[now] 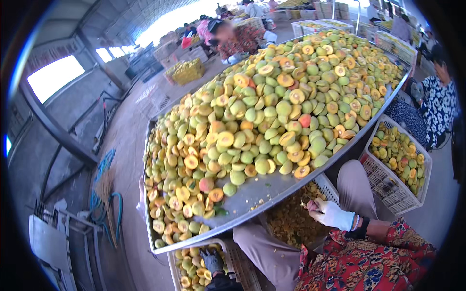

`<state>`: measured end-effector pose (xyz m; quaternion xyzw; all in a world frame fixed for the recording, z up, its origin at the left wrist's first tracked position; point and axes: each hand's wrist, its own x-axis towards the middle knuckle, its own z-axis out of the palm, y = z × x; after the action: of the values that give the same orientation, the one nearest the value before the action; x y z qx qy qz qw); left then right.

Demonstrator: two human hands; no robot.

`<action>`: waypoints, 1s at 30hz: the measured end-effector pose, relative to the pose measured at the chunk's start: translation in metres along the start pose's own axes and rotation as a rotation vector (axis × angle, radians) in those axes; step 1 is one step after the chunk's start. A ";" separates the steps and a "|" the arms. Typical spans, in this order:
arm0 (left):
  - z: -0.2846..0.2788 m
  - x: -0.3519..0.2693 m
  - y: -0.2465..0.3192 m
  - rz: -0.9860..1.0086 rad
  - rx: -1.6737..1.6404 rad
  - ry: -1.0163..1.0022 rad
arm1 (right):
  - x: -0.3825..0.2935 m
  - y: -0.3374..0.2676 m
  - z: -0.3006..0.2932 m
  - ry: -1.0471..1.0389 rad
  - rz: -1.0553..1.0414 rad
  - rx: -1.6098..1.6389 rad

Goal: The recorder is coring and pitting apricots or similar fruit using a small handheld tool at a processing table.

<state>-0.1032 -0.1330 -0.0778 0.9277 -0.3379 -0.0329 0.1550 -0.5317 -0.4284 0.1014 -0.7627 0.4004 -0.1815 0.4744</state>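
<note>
My left hand (213, 259), in a dark grey glove, is over a plastic crate (230, 251) of halved, peach-like fruit (185, 267). Its fingers are apart, and no fruit shows in its grip. Below the tray's near edge, my right hand (329, 214) wears a white glove. It is closed around a small tool (311, 205) with a pinkish handle; the tool's tip is too small to make out. Under that hand, between my knees, sits a crate (327, 189) of brown-yellow fruit scraps (295, 218). A large metal tray (255, 194) before me bears a heap of green-yellow fruit halves (262, 109).
Another crate of fruit (397, 182) stands by my right knee. One person (240, 40) works across the tray, another (437, 94) sits at the right. A broom (105, 192) and blue hose (118, 211) lie left, near a metal frame (69, 240).
</note>
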 end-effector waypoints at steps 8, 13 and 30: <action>-0.006 0.008 -0.102 0.567 -0.116 0.261 | 0.011 -0.002 0.002 -0.047 -0.066 0.027; -0.138 0.005 0.094 -0.309 0.132 0.091 | 0.024 0.009 -0.021 0.017 -0.146 0.081; -0.146 0.272 0.449 0.455 0.064 0.356 | 0.027 -0.002 -0.070 -0.120 0.080 0.183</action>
<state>-0.1467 -0.5928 0.2116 0.8236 -0.5057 0.1768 0.1861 -0.5600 -0.4896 0.1338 -0.7090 0.3832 -0.1521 0.5721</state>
